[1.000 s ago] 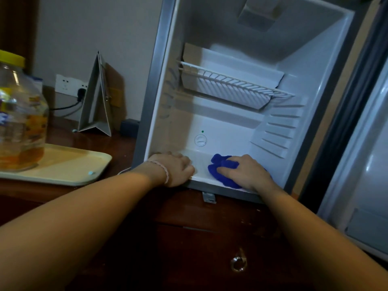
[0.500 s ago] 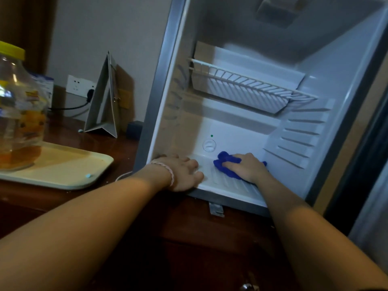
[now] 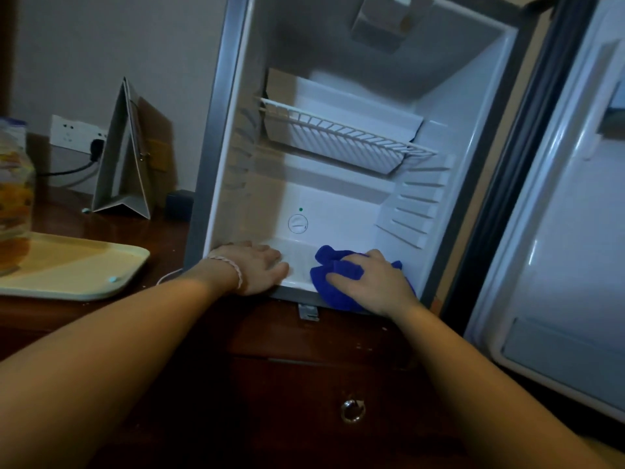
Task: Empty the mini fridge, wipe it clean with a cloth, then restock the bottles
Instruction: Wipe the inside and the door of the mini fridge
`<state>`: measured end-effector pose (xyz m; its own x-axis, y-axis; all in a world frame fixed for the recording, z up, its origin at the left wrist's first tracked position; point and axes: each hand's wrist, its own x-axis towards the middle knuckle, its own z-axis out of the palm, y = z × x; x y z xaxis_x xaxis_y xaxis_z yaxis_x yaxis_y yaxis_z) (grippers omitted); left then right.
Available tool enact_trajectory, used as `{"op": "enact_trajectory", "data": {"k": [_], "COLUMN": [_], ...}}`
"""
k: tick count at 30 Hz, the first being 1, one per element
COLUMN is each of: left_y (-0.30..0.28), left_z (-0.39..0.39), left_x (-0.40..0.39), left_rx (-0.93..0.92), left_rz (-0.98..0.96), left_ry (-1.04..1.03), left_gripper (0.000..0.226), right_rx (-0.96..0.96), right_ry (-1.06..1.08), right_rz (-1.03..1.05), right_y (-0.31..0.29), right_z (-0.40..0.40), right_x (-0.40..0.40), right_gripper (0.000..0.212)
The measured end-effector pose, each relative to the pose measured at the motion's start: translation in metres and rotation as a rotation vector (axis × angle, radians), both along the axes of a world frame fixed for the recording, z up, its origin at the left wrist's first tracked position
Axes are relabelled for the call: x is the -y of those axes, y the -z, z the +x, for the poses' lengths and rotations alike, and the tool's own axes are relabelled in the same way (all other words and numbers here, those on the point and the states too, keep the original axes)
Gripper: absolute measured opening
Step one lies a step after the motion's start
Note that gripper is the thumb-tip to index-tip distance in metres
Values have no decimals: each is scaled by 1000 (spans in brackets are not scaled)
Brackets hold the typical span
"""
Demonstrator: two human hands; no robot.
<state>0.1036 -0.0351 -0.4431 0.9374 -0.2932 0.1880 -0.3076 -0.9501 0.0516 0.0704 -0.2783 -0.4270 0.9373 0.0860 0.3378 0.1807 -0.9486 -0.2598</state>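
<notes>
so, dark wood bench (image 3: 101, 319) fills the lower frame, with a drawer front and a metal ring pull (image 3: 352, 410) low in the middle. fridge (image 3: 216, 137) stands on the bench, open, cavity white inside. door (image 3: 558, 204) swung out to the right, inner liner showing. wire shelf (image 3: 345, 135) sits mid-height in the cavity, tilted down to the right. round dial (image 3: 298, 224) on the back wall low down, small green dot just above it. no bottles in the cavity.

left forearm reaches in from lower left, right forearm from lower right. left hand (image 3: 252, 267) lies palm down on the fridge floor at the front left corner, fingers straight and together, holding nothing; a thin bracelet (image 3: 233, 269) on that wrist. right hand (image 3: 372, 282) is on top of the cloth (image 3: 333, 265), fingers spread and slightly bent, pressing it down. cloth is blue, bunched, on the fridge floor at the front right, its near edge hanging over the front lip. the two hands are apart, a bare strip of floor between them.

left of the fridge: pale yellow tray (image 3: 84, 269) on the bench, a big jar (image 3: 15, 198) standing on its far left end, cut off by the frame edge. folded card stand (image 3: 125, 154) upright near the wall behind the tray. wall socket (image 3: 76, 135) with a black plug and cable in it. small dark box (image 3: 178, 204) just beside the fridge's left side.
</notes>
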Motion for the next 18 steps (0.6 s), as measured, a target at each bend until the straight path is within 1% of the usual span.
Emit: {"op": "enact_trajectory", "data": {"k": [1,3,5,7,10,13,15,16,18], "left_y": [1,1,0,1,0,1,3,3,-1], "left_z": [-1,-4,-8,-10,-18,-35,-49,-55,-61], "left_x": [0,3,5,5,1,-12,-28,-37,-54], "left_rx": [2,7,24,39,39,79,190,292,564], "left_rz": [-8,-20,-28,-17,7,71,144,200,283], "left_ry": [-3,-17,-12,1,12,36,75,109,161], "left_gripper": [90,74,65,63,62,58,49,47,49], "right_rx": [0,-27,-57,-64,-71,-95,-91,-85,-78], "right_ry": [7,26,44,60,114,142,138,131,125], "right_rz": [-3,-9,-14,0,-39,-72,-80,-83,-81], "right_y": [-1,-6,-8,-7,-7,-8,-8,-8,-7], "right_z": [3,15,32,53,80,99,104,103,98], "right_x": [-1,-3,-7,-11,-16,-21,-22,-22,-22], "right_gripper": [57,62,70,77,75,81,83,81,74]}}
